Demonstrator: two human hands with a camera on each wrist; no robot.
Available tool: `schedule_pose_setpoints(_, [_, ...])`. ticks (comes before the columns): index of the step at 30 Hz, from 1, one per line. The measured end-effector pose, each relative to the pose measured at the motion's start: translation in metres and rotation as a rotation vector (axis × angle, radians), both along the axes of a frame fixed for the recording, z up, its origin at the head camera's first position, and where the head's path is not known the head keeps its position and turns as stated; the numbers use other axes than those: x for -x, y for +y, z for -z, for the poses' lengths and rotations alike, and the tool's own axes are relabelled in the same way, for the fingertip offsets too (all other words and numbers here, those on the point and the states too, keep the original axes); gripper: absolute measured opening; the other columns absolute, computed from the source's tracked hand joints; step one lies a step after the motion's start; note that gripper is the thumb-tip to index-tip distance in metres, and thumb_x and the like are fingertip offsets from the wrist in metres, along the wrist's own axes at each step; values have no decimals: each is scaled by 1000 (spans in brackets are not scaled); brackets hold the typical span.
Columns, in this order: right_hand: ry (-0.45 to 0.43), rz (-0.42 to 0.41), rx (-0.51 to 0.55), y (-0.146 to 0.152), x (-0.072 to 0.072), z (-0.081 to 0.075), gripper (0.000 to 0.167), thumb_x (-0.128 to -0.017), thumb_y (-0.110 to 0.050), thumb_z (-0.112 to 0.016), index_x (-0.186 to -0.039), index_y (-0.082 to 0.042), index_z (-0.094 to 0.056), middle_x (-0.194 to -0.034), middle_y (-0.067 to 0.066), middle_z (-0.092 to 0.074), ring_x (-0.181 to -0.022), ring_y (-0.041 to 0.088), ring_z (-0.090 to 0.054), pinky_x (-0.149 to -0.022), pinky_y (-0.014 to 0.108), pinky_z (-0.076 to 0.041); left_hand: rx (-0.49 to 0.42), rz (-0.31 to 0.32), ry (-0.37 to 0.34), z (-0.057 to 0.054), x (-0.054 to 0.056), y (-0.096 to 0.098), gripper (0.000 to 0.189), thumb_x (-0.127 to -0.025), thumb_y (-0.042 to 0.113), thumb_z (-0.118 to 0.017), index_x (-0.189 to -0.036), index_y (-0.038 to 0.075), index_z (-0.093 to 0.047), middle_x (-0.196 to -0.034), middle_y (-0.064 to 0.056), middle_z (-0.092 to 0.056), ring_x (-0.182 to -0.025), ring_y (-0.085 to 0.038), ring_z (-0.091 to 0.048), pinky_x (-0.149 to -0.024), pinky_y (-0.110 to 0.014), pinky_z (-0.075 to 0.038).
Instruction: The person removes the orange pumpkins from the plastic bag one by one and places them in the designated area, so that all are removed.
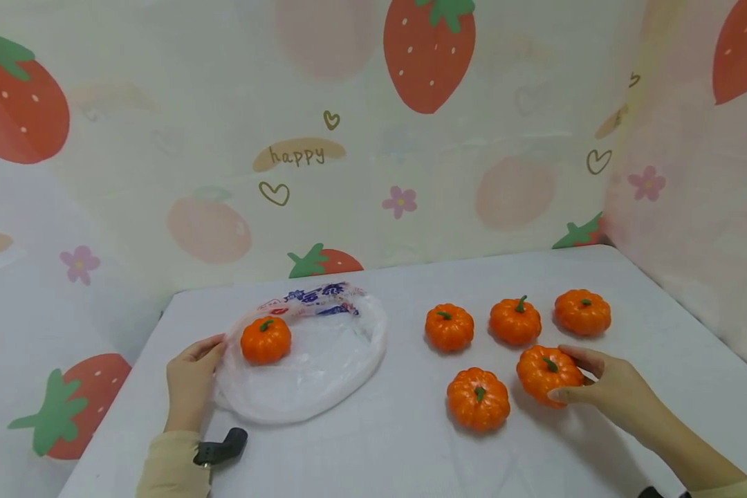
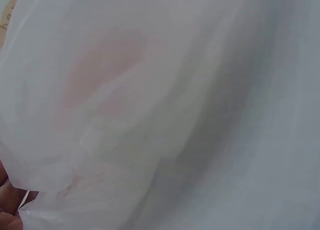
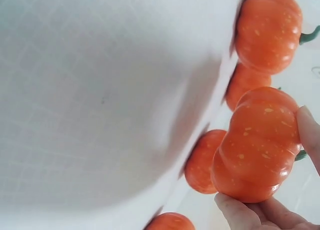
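Observation:
In the head view my left hand (image 1: 191, 377) pinches the left rim of a clear plastic bag (image 1: 311, 398) that lies spread wide at the mouth. One small orange pumpkin (image 1: 265, 341) with a green stem sits inside the bag, near that hand. The left wrist view is mostly filled by the bag's hazy film (image 2: 115, 140), with fingertips (image 2: 9, 202) gripping its edge. My right hand (image 1: 616, 391) holds another small pumpkin (image 1: 546, 377) between thumb and fingers. In the right wrist view this held pumpkin (image 3: 260, 145) is raised off the table, apart from the others.
Several more pumpkins stand on the white-covered table (image 1: 398, 443): one front pumpkin (image 1: 478, 401), and a back row with a left pumpkin (image 1: 449, 328), a middle pumpkin (image 1: 514, 323) and a right pumpkin (image 1: 582, 313). A strawberry-printed curtain (image 1: 361, 138) hangs behind the table.

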State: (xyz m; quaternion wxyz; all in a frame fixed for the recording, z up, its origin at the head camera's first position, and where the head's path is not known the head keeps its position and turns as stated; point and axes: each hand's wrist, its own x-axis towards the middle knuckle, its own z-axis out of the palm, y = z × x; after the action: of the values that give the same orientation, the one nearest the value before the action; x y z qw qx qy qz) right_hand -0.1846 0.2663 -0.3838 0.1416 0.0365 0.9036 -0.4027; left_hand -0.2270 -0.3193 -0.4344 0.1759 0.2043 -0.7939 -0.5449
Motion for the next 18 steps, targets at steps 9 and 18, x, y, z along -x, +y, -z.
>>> schedule_pose_setpoints(9, [24,-40,-44,7,6,8,100,-79,-44,-81,-151,5,-32,-154,32,-31,-140,54,-30,-108,65,-36,-2,7,15,4,1,-3,36,-95,25,-67,-124,3,-68,-78,36,-62,-82,12,-57,-71,-7,-46])
schedule_pose_setpoints(18, [-7,-60,-49,11,10,15,100,-78,-45,-82,-150,5,-35,-153,32,-33,-140,55,-30,-109,65,-34,-17,7,14,1,0,-1,36,-95,24,-67,-124,2,-68,-76,35,-63,-82,12,-57,-72,-6,-46])
